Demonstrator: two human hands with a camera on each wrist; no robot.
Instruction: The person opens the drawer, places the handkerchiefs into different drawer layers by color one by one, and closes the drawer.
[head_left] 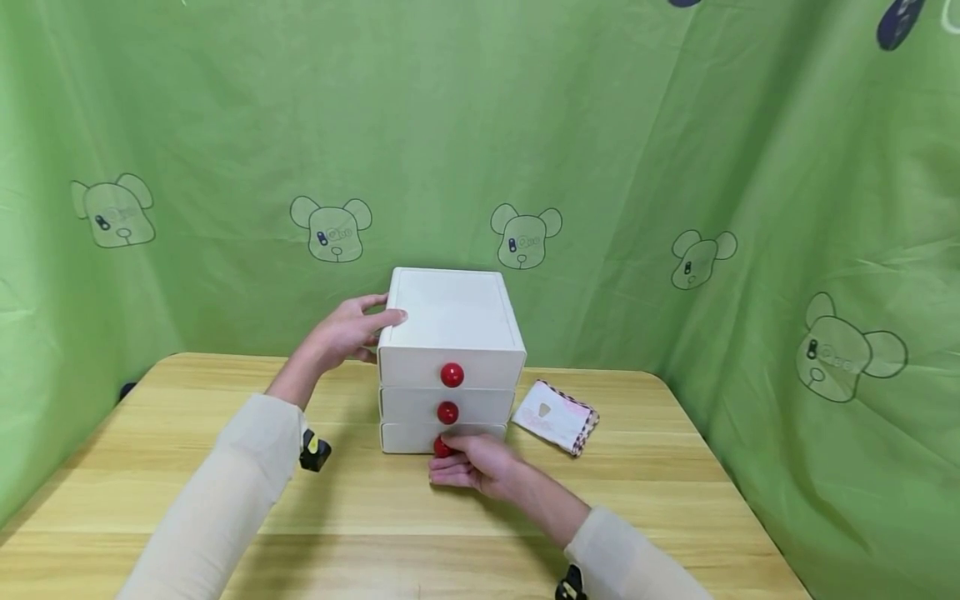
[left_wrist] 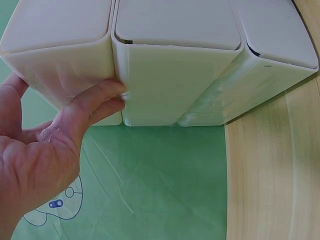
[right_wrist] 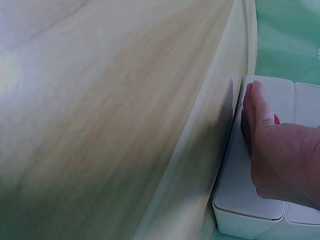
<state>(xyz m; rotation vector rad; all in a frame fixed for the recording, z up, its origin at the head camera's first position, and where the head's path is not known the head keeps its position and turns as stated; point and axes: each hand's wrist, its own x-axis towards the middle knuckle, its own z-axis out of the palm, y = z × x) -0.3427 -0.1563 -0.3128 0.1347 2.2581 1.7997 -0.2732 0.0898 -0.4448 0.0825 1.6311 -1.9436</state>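
Observation:
A white three-drawer cabinet (head_left: pixel 450 312) stands on the table, its drawers closed, each with a round red knob. At its upper left edge rests my left hand (head_left: pixel 348 332), thumb laid on the top and fingers against the side. The left wrist view shows those fingers (left_wrist: pixel 107 92) pressing flat on the cabinet wall. Low at the front, my right hand (head_left: pixel 483 467) pinches the bottom red knob (head_left: pixel 441 447) between thumb and fingers, palm turned up. In the right wrist view the hand hides most of that knob (right_wrist: pixel 276 119).
A folded white cloth (head_left: pixel 553 417) with a checked edge lies just right of the cabinet on the wooden table (head_left: pixel 360 533). Behind and along both sides hangs a green curtain (head_left: pixel 435 125) with bear heads printed on it.

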